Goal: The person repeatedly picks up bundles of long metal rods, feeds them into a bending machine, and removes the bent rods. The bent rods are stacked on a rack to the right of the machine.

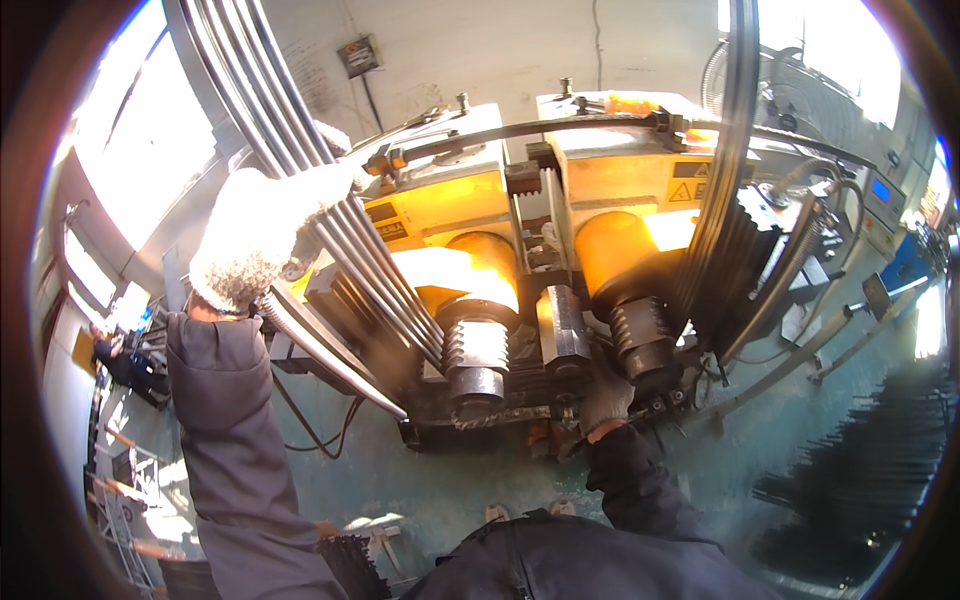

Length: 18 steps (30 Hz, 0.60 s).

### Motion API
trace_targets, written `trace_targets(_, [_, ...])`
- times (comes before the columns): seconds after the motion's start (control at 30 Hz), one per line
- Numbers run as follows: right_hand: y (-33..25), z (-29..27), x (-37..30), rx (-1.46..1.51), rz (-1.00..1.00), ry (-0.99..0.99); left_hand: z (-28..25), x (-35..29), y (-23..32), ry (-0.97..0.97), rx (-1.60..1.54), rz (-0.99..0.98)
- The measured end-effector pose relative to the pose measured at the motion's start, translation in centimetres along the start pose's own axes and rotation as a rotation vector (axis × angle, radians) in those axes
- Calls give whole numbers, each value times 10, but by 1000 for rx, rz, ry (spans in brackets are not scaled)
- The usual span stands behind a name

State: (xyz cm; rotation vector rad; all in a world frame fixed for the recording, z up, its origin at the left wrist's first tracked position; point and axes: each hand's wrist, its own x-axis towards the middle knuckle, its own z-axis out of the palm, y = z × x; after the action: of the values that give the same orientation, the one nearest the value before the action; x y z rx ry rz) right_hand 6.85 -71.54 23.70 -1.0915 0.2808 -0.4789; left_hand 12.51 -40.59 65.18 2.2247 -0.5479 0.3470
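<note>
My left hand [255, 235], in a fluffy white work glove, is closed around a bundle of long metal rods [365, 265] that slants from the top left down to the machine. Low in the middle, my right hand [607, 395] wears a pale glove and reaches in beside a faceted metal block [562, 330]; its fingers are hidden. Either side of that block stand two ribbed metal cylinders, a left one [476, 350] and a right one [638, 330], on the front of a yellow machine [450, 205]. Another upright bundle of rods [715, 210] crosses the machine's right side.
A bar with hose [530, 128] spans the machine top. At the right stand a control box with a blue screen [882, 192] and a metal rail [800, 350]. Many dark rods [850, 490] lie at the lower right. A person [135, 365] is far left.
</note>
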Motion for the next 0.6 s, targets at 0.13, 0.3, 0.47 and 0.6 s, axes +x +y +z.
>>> trace_targets(0.13, [-6, 3, -1, 139, 94, -8, -1, -3, 5, -8, 67, -50])
trace_targets(0.3, [-23, 11, -10, 17, 23, -40, -1, -6, 6, -18, 27, -58])
trace_targets(0.47, [-20, 4, -7, 215, 186, -99, 4, -2, 7, 36, 110, -107])
trace_targets(0.6, [27, -16, 5, -422, -196, -27, 3, -3, 6, -57, -59, 44])
